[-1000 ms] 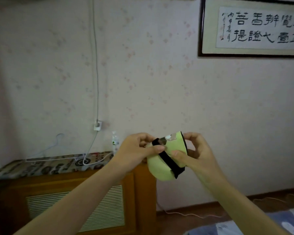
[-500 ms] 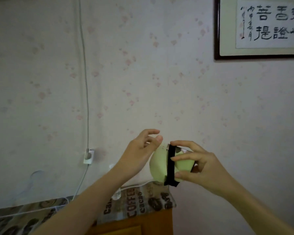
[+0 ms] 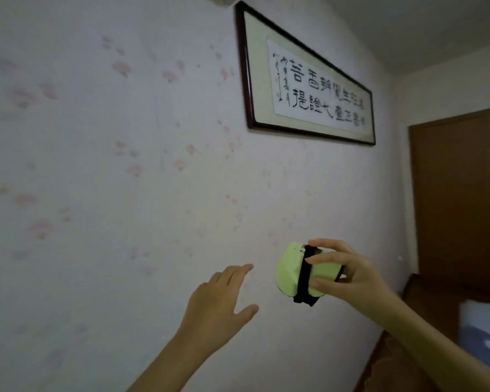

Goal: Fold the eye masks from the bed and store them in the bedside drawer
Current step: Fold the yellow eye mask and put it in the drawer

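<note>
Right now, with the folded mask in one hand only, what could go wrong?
1. Only the right hand pinches the folded eye mask; the left hand is open and apart, so the fold may spring open.
2. The black strap wraps it loosely and might slip off.
3. The drawer is out of view, so reaching for it may be blind.

Dim, even indoor light with no clear source; soft overall focus; wide-angle bending tilts the framed calligraphy [image 3: 309,80]; lower right corner smeared by blur.
</note>
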Motion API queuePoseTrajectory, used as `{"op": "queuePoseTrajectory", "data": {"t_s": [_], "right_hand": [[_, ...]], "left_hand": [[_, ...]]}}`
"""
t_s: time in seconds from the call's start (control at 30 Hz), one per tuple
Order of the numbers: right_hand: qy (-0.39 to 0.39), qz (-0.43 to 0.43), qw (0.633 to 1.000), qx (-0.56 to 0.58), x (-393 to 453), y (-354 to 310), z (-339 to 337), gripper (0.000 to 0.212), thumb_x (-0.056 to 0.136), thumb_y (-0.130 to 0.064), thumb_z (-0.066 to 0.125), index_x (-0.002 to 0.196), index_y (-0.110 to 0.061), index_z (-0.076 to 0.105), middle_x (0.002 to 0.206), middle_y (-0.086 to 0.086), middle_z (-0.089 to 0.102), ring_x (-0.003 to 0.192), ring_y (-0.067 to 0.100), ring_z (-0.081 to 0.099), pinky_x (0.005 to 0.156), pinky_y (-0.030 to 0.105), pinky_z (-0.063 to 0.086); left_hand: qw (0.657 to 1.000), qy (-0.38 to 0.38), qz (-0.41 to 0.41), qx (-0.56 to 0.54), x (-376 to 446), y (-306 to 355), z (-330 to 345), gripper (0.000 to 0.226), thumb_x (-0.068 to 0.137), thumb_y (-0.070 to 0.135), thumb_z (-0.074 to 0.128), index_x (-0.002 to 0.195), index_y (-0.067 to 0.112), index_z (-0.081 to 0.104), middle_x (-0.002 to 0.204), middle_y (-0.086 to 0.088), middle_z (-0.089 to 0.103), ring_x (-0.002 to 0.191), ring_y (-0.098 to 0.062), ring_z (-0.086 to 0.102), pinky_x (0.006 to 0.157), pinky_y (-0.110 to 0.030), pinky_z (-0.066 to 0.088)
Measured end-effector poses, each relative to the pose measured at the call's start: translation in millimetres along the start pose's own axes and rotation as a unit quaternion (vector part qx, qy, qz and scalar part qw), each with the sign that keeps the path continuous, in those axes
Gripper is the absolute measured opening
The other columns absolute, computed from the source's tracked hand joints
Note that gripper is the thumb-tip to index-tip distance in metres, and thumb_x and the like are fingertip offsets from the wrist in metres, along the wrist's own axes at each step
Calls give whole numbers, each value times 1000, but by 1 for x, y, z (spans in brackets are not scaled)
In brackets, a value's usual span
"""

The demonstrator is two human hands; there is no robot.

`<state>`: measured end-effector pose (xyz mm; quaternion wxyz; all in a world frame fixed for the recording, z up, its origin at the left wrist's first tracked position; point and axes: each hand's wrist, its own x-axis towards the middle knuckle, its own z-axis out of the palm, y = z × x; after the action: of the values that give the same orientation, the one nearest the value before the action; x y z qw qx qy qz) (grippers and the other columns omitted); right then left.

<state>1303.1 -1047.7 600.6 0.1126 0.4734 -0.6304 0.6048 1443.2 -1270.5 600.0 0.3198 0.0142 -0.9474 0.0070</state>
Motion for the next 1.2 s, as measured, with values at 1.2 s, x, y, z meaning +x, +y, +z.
{"op": "queuePoseTrajectory", "data": {"t_s": [1.2], "right_hand": [[236, 142, 891, -362, 271, 427, -414, 31, 75, -8, 76, 103, -19, 70, 124, -20, 51, 122, 2, 46, 86, 27, 56]], "left_hand": [[916, -38, 356, -182, 703, 184, 511, 69, 88, 55, 52, 147, 36, 22, 145, 10, 43, 123, -12, 50, 92, -32, 48]]}}
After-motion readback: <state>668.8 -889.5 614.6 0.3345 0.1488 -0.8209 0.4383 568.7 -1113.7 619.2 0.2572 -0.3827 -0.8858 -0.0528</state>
